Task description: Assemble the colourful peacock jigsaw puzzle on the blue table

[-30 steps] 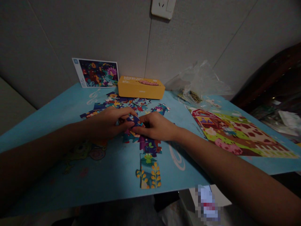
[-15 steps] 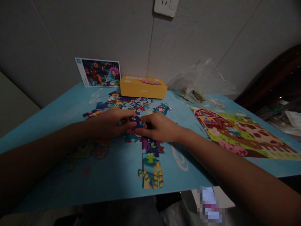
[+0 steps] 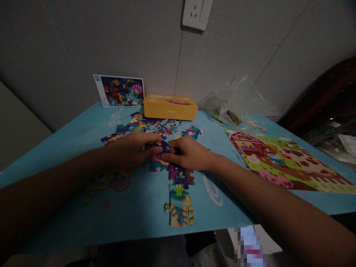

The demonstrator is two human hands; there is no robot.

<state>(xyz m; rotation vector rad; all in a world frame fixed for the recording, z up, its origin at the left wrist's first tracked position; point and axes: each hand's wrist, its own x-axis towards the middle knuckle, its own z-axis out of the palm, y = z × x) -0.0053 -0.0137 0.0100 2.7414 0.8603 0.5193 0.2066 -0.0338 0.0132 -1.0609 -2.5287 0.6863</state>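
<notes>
My left hand (image 3: 136, 149) and my right hand (image 3: 189, 152) meet over the middle of the table. Between their fingertips is a dark blue jigsaw puzzle piece (image 3: 164, 145), pinched from both sides and partly covered by the fingers. Joined puzzle pieces (image 3: 180, 176) in purple and teal run down from under my right hand. At the lower end of this strip lies a piece with a frog and yellow leaves (image 3: 179, 207). More puzzle pieces (image 3: 136, 122) lie beyond my left hand, and a small group (image 3: 192, 130) is beyond my right.
A yellow box (image 3: 169, 110) and a picture card (image 3: 122, 92) stand against the wall. On the right are a clear plastic bag (image 3: 236, 100) and a farm-scene puzzle (image 3: 286, 159). The blue table's front edge (image 3: 150, 236) is close to me.
The view has tilted slightly up, so everything sits a little lower in it. Both hands keep their pinch, with the fingertips shifted only slightly around the puzzle piece.
</notes>
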